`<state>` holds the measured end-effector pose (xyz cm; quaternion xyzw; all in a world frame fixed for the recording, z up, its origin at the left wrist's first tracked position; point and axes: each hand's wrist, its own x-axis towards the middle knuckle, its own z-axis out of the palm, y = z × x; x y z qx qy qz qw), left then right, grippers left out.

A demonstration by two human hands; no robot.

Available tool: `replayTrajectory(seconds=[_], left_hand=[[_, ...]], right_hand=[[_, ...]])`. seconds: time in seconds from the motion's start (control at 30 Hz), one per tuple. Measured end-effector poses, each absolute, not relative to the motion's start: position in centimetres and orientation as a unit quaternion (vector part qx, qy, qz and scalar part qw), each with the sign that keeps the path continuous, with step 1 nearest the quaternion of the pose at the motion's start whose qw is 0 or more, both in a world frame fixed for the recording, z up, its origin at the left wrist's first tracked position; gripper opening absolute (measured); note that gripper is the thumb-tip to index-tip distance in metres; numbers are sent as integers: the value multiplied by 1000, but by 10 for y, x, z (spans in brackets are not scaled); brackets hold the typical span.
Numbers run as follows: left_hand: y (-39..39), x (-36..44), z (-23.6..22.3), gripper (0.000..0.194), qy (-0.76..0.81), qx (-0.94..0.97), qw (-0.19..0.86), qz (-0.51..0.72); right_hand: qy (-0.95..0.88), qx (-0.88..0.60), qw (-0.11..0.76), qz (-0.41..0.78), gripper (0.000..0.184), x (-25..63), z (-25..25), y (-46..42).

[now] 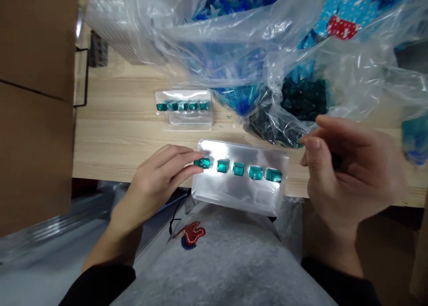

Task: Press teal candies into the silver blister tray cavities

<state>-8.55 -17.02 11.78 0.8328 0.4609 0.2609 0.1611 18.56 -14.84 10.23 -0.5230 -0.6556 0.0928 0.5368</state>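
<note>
Touching teal block [203, 163] at tray edge [195, 181]

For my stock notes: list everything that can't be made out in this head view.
Right hand: its fingers hide most of the dark item it holds.
Left hand: its fingertips cover part of the teal cube.
Dark pieces: the plastic bag blurs their shapes.
Blue packets: cut off by the top edge.
Blue object: blurred, cut off by the right edge.

Head-worn view — forward and down, close over left hand [157, 185] and right hand [351, 177]
</note>
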Motion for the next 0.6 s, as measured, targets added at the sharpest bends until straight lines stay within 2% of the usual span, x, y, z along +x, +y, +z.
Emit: replayTrajectory(seconds=[0.13,0.43,0.5,0.6], left_hand=[[-168,-77,115,32,436,852,123,261],[-168,-84,108,48,433,861,121,239],[-167,-85,106,50,437,864,94,233],[-170,-85,109,47,436,870,60,223]], right_hand=[[-658,-545,508,107,27,189,97,-149],[-613,-576,529,114,26,207,78,-144],[-588,-578,540,169,30,215,72,-139],[-544,-549,557,302,47,227,68,-133]])
